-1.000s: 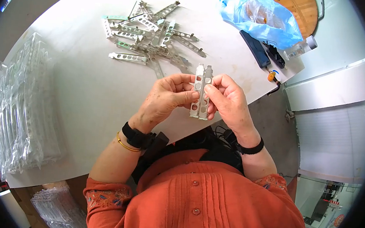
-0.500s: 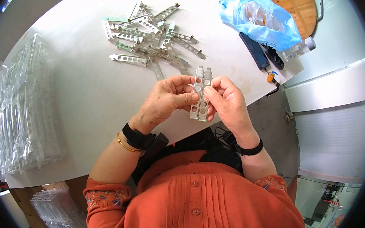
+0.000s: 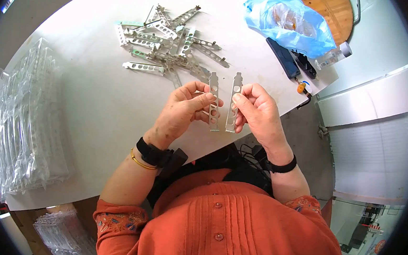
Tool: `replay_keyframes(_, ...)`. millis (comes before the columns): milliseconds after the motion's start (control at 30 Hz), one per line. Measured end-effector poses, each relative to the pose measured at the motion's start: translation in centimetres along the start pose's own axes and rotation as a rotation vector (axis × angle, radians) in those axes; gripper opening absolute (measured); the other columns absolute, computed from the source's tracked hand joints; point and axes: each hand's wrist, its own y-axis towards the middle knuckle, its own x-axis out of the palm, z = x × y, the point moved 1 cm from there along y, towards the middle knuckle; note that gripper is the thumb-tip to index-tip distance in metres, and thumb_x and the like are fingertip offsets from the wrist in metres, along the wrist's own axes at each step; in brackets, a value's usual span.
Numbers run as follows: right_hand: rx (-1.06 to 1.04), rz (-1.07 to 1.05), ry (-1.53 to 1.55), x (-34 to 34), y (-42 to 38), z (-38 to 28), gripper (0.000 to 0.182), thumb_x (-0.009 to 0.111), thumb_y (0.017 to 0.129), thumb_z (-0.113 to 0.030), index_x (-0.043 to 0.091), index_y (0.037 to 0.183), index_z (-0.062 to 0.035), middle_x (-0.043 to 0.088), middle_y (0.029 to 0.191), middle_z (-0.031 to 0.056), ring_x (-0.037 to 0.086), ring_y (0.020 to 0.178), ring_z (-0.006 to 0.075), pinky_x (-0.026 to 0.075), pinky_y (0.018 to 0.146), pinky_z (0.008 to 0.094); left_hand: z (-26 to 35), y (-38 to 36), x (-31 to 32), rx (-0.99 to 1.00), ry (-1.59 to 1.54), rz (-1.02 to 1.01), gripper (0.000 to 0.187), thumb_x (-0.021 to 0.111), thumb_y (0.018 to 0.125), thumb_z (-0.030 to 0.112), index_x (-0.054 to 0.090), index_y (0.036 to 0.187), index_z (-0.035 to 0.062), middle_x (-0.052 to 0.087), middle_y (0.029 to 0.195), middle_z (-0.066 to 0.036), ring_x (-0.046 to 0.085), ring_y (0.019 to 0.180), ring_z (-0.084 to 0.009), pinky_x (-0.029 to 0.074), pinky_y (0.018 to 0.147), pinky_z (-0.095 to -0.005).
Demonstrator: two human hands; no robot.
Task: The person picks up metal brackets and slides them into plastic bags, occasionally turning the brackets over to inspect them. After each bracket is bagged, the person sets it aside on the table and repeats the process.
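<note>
Between thumb and fingers, my left hand (image 3: 184,107) grips a slim metal slot bracket (image 3: 213,110) with round holes along it. A second bracket of the same kind (image 3: 232,111) is pinched in my right hand (image 3: 258,113). Both brackets stand nearly upright, side by side with a narrow gap between them, over the front edge of the table. Beyond my hands lies a loose pile of similar metal brackets (image 3: 165,40), several of them overlapping at different angles.
Clear plastic trays (image 3: 27,118) are stacked on the left of the white table (image 3: 102,138); more plastic trays (image 3: 66,234) sit lower down. At the back right are a blue plastic bag (image 3: 261,12), a phone (image 3: 283,57), a clear bottle (image 3: 331,57) and a round wooden board (image 3: 337,13).
The two brackets were together side by side half a second ago; now they are apart, one in each hand. My left hand has shifted slightly left. The pile looks the same.
</note>
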Motion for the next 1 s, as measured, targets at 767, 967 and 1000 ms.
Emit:
replay_keyframes(767,0.023,0.024,-0.056,0.55,-0.19,0.34,0.014,0.061,0.099,-0.016,0.055,0.097,-0.0038,0.06,0.078,0.0019,0.055,0.054,0.0057,0.046,0.046,0.0217,0.25,-0.09,0.16,0.007,-0.005,-0.037,0.011,0.056,0.102,0.015,0.053,0.102,0.0045,0.069,0.108,-0.019,0.069,0.089,-0.0217,0.057,0.066,-0.0311)
replay_keyframes(967,0.016,0.03,-0.037,0.36,-0.18,0.31,0.013,0.059,0.1,-0.014,0.054,0.096,-0.0026,0.061,0.077,0.001,0.056,0.055,0.0039,0.047,0.046,0.0201,0.44,-0.3,0.38,-0.014,-0.013,-0.028,0.011,0.053,0.103,0.016,0.053,0.104,0.0049,0.069,0.108,-0.017,0.07,0.09,-0.0222,0.057,0.07,-0.0313)
replay_keyframes(1000,0.013,0.03,-0.023,0.38,-0.17,0.38,0.013,0.059,0.1,-0.014,0.054,0.096,-0.0026,0.062,0.077,0.0011,0.056,0.055,0.004,0.047,0.046,0.02,0.41,-0.3,0.4,-0.015,-0.025,-0.03,0.011,0.053,0.103,0.016,0.053,0.104,0.0047,0.07,0.108,-0.017,0.07,0.09,-0.0221,0.057,0.07,-0.0312)
